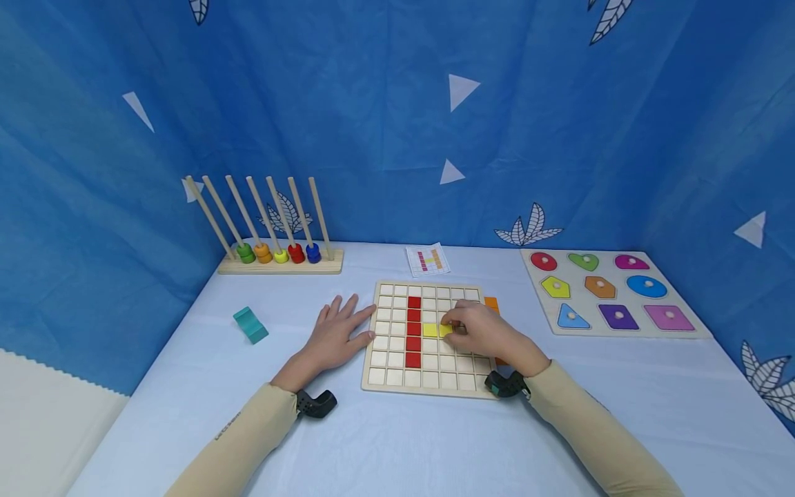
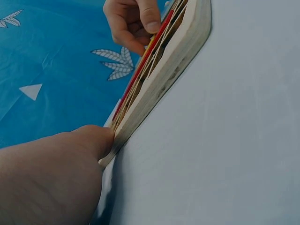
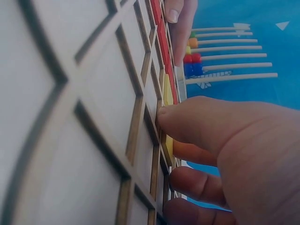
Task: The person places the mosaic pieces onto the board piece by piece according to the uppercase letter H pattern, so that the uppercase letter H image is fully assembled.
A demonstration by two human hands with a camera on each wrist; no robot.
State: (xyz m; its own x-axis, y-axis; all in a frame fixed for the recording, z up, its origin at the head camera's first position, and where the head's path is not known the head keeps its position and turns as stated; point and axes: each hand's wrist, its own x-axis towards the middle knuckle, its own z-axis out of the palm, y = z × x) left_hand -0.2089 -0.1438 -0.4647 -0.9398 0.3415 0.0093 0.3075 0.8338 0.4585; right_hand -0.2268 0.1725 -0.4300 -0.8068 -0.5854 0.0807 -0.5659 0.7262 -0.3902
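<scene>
A wooden grid board (image 1: 394,377) lies in front of me, with a column of red square tiles (image 1: 413,329) set in its cells. Beside the middle red tile sits one yellow tile (image 1: 430,330). My right hand (image 1: 481,330) pinches a second yellow tile (image 1: 444,330) at the cell to its right, thumb and fingertips right at the board in the right wrist view. Spread flat, my left hand (image 1: 335,333) rests on the cloth with its fingertips and thumb at the board's left edge. Orange tiles (image 1: 492,304) show past the board's right edge, partly hidden by my right hand.
Behind the board lies a pattern card (image 1: 428,260) with coloured squares. A pegged bead stand (image 1: 279,268) is at the back left, a teal block (image 1: 250,324) nearer on the left. To the right is a shape puzzle (image 1: 559,328) with knobbed pieces. Blue cloth hangs behind.
</scene>
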